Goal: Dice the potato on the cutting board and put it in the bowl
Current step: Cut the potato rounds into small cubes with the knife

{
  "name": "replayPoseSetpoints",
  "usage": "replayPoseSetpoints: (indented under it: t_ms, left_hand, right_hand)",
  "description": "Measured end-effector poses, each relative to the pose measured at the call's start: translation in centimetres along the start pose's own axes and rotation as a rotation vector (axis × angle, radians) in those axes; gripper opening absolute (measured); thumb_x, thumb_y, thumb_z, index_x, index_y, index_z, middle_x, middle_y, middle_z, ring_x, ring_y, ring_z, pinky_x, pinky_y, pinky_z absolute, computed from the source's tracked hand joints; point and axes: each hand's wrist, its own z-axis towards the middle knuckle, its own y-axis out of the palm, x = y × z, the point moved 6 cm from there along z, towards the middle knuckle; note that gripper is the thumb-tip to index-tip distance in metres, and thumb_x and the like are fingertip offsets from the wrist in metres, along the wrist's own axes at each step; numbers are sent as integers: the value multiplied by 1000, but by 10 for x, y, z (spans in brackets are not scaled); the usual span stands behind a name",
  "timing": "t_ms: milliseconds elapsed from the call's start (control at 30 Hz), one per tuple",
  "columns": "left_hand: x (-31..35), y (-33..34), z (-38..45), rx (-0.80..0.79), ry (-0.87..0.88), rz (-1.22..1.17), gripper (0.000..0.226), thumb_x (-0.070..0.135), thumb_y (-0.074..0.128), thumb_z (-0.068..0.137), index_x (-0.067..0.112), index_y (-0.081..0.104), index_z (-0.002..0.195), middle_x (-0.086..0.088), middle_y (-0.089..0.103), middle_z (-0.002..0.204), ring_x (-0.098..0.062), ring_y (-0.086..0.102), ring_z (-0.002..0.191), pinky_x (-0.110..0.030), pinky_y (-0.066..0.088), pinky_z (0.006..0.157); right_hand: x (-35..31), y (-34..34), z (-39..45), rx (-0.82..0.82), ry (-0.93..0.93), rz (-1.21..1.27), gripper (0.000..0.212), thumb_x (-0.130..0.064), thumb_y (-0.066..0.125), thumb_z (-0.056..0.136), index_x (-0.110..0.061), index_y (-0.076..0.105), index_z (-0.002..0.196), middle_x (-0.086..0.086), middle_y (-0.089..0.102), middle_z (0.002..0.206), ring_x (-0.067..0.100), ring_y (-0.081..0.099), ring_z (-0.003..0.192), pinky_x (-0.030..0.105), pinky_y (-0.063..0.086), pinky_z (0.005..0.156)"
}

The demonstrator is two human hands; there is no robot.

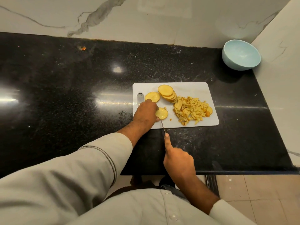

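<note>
I can read no brand or writing on anything here. The bench (65, 75) is black polished stone with pale specks and bright lamp reflections; behind it stands a white marble wall (146, 17) with grey veins, and cream floor tiles (259, 200) show at 5 o'clock.

The white cutting board (191, 87) lies with its long axis from 9 to 3 o'clock, the handle slot at the 9 o'clock end. On it a row of potato slices (167, 92) leans toward 10 o'clock, one loose slice (152, 96) lies flat beside them, and a heap of diced potato (192, 110) covers the 3 o'clock part.

The left hand (146, 113) presses with curled fingers on a slice (162, 113) at the near edge. The right hand (178, 159) has its grip closed around the knife (162, 125), forefinger stretched along the spine; the blade points to 12 o'clock and touches that slice.

The light blue bowl (241, 54) stands at 2 o'clock, well apart from the board, in the corner.
</note>
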Motion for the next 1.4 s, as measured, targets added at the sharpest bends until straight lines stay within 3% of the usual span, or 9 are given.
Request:
replayPoseSetpoints:
  t_ms: [133, 233, 400, 533, 667, 767, 967, 1133, 1400]
  left_hand:
    - [-6, 1, -2, 22, 2, -65, 55, 17, 78, 78, 11, 59, 129, -10, 60, 122, -28, 54, 116, -31, 44, 95]
    - [-10, 0, -5, 63, -28, -98, 51, 15, 79, 77, 10, 63, 125, -10, 65, 115, -26, 59, 109, -27, 44, 87]
    - [-11, -4, -8, 74, -61, -97, 24, 12, 80, 74, 3, 73, 94, -10, 69, 87, -20, 63, 82, -27, 47, 68]
    - [-9, -7, -6, 54, -49, -98, 31, 13, 81, 73, 4, 73, 101, -11, 69, 96, -25, 65, 93, -30, 50, 75]
    - [-11, -4, -7, 87, -66, -157, 44, 12, 80, 74, 10, 68, 116, -8, 68, 106, -23, 63, 101, -24, 44, 78]
    - [-11, -2, -6, 60, -78, -173, 56, 12, 82, 73, 12, 62, 125, -9, 65, 119, -25, 60, 110, -30, 48, 91]
    - [-12, -3, -5, 45, -93, -217, 61, 13, 86, 67, 11, 63, 124, -10, 65, 120, -25, 60, 111, -32, 49, 93]
    - [-11, -4, -8, 79, -79, -164, 48, 18, 83, 72, 11, 68, 117, -8, 69, 106, -22, 63, 97, -27, 45, 78]
    - [-1, -7, -3, 11, -75, -42, 18, 5, 70, 80, 3, 72, 97, -13, 69, 97, -28, 65, 87, -36, 55, 78]
  right_hand:
    - [5, -17, -1, 87, 7, 83, 60, -30, 32, 101, -35, 1, 152, -3, 53, 73, 20, 62, 69, 33, 47, 59]
    - [-7, -28, 15, 143, -8, 98, 61, -29, 34, 100, -33, 3, 153, -2, 51, 70, 22, 62, 68, 33, 44, 56]
    - [-26, -28, 47, 100, -21, 79, 63, -24, 36, 97, -30, 7, 153, 6, 61, 84, 28, 62, 76, 34, 36, 57]
    - [-30, -23, 51, 93, -16, 74, 67, -22, 39, 95, -31, 6, 153, 5, 59, 83, 28, 61, 73, 34, 34, 56]
    - [-24, -22, 53, 106, 15, 74, 67, -24, 39, 95, -32, 5, 152, -2, 40, 68, 19, 43, 59, 32, 32, 52]
    - [-21, -21, 54, 114, 20, 90, 66, -26, 38, 96, -32, 4, 152, -2, 45, 72, 18, 45, 60, 32, 35, 54]
    - [-21, -20, 56, 109, 12, 80, 67, -25, 39, 96, -31, 3, 152, -1, 44, 72, 19, 47, 62, 33, 38, 54]
    - [-25, -18, 58, 104, -1, 48, 69, -23, 39, 94, -30, 4, 153, -1, 39, 69, 20, 44, 59, 33, 35, 52]
    - [-29, -14, 71, 31, -47, 57, 73, -18, 39, 91, -26, 3, 153, -1, 37, 68, 20, 43, 61, 33, 34, 55]
